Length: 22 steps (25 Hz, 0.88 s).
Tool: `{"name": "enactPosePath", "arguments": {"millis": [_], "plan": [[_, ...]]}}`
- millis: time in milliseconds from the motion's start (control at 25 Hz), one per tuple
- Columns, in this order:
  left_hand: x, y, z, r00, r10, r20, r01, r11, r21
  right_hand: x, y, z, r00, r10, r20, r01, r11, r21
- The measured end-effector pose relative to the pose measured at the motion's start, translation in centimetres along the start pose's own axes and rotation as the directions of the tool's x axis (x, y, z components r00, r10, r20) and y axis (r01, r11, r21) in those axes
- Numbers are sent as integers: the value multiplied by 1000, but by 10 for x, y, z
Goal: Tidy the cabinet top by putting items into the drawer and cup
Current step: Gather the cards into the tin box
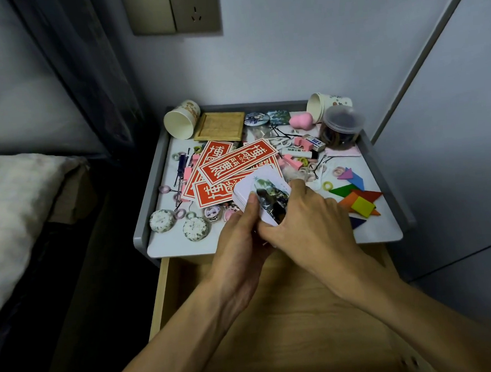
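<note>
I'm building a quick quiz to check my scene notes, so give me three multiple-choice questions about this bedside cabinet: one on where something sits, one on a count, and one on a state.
1. Where on the cabinet top is the clear lidded jar?
A) back right corner
B) front left corner
C) front right corner

2. How many paper cups are on the cabinet top?
A) one
B) two
C) four

3. The white illustrated item is:
A) lying flat, untouched
B) inside a cup
C) held by both hands

Answers:
1 A: the jar stands at the back right, beside a cup.
2 B: one cup lies on its side at the back left and another at the back right.
3 C: the left hand and the right hand both grip it near the front edge.
</note>
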<state>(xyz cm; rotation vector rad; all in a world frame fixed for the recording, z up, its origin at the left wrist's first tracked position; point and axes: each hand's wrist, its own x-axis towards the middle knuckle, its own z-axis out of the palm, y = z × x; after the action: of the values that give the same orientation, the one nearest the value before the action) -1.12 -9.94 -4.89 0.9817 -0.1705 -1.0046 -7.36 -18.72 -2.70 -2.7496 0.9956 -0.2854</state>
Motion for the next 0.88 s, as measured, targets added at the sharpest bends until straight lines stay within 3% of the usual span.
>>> {"name": "enactPosePath", "arguments": {"millis": [600,880], "plan": [[4,-5,-3,1000,-13,-27,13,1000,0,1,4,-5,1000,-4,-29,5,999,32],[1,-2,-5,997,39,-67,-31,993,116,0,5,-5,999,-22,-24,21,1000,-20]]}}
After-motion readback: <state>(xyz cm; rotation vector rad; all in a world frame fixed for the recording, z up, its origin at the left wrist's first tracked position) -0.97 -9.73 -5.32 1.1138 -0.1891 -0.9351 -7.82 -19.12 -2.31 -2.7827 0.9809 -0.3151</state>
